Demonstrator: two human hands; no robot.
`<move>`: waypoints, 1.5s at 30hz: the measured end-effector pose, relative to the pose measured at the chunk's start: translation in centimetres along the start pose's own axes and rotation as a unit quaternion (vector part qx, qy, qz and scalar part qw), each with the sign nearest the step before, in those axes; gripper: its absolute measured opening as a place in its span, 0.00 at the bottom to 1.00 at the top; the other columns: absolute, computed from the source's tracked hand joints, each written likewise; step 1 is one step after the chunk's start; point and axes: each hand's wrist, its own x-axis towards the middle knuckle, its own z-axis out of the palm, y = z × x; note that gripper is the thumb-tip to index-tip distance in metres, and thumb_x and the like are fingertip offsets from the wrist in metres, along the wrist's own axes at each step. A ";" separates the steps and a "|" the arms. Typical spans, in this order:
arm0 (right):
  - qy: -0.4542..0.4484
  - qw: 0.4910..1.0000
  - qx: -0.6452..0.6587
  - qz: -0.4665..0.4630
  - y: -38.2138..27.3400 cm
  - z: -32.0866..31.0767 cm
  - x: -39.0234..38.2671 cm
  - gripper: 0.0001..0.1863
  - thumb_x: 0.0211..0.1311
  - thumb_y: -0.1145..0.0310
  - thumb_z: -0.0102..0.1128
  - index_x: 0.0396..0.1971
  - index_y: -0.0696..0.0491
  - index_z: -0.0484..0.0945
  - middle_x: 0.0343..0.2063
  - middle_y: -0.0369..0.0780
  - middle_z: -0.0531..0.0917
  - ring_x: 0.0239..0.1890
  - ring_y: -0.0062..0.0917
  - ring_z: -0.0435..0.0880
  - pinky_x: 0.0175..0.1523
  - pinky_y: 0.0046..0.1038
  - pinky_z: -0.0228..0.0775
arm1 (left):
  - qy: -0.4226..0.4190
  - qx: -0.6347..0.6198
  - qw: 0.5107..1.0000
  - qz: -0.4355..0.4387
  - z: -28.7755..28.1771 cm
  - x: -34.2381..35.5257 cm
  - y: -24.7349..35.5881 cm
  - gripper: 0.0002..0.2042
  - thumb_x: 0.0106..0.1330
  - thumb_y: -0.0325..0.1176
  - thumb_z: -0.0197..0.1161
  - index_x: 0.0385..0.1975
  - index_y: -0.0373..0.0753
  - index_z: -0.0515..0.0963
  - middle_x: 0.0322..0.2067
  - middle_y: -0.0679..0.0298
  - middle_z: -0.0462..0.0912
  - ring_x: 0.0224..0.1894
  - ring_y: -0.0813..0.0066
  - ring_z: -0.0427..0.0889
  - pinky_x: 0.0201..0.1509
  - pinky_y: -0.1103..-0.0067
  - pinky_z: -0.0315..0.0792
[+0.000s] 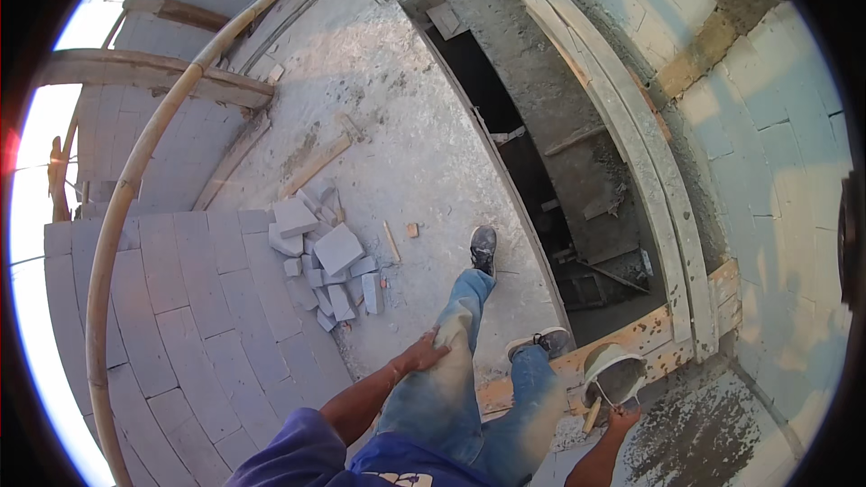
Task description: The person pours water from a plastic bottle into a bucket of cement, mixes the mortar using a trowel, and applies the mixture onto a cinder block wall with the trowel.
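Observation:
My left hand [422,353] rests on my left thigh over the dusty blue jeans [460,320], its fingers laid against the cloth, holding nothing. At the lower right, my right hand [622,417] is closed at the lower edge of a small pale bucket [606,360], beside the thin white handle. The bucket is tilted, so its dark mouth shows. Just left of this hand, a short wooden handle [592,415] sticks out; the tool it belongs to is hidden. Wet grey mortar [699,437] is spattered on the surface right of the hand.
A long rectangular opening [505,131] drops away right of my feet, edged by boards [631,334]. Broken grey blocks [338,250] lie piled left, beside a block wall [194,334]. A bent bamboo pole [135,158] rises at far left. Another block wall [767,171] stands right.

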 end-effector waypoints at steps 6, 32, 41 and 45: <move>-0.021 0.986 -0.156 -0.062 1.9 -1.6 -11.5 0.16 0.71 0.57 0.51 0.49 0.51 0.68 0.27 0.35 0.64 0.28 0.25 0.61 0.43 0.35 0.66 | -0.110 -0.244 0.942 -0.202 -9.4 -8.5 -5.7 0.33 0.72 0.54 0.49 0.65 0.29 0.67 0.61 0.47 0.74 0.57 0.56 0.80 0.50 0.67 0.80; -0.509 0.744 -0.380 -0.204 37.3 43.4 -52.7 0.17 0.71 0.59 0.50 0.52 0.54 0.67 0.36 0.38 0.71 0.32 0.27 0.68 0.45 0.39 0.69 | 0.626 -0.211 0.736 0.151 -76.3 -10.9 -1.8 0.11 0.70 0.33 0.57 0.44 0.33 0.79 0.36 0.47 0.83 0.39 0.51 0.83 0.46 0.63 0.74; -0.574 0.528 -0.602 -0.171 56.3 65.6 -69.0 0.17 0.70 0.60 0.50 0.52 0.54 0.67 0.37 0.38 0.71 0.32 0.27 0.68 0.45 0.39 0.69 | 0.389 -0.283 0.877 -0.015 -77.4 -2.3 -1.6 0.25 0.65 0.48 0.56 0.21 0.27 0.81 0.23 0.39 0.80 0.30 0.40 0.81 0.42 0.56 0.73; -0.576 0.466 -0.650 -0.172 64.4 70.8 -74.6 0.17 0.70 0.60 0.50 0.52 0.54 0.67 0.37 0.39 0.71 0.33 0.27 0.68 0.45 0.39 0.69 | 0.295 -0.375 0.879 0.008 -78.7 0.3 0.9 0.19 0.61 0.44 0.58 0.28 0.31 0.85 0.30 0.41 0.84 0.37 0.45 0.84 0.49 0.59 0.75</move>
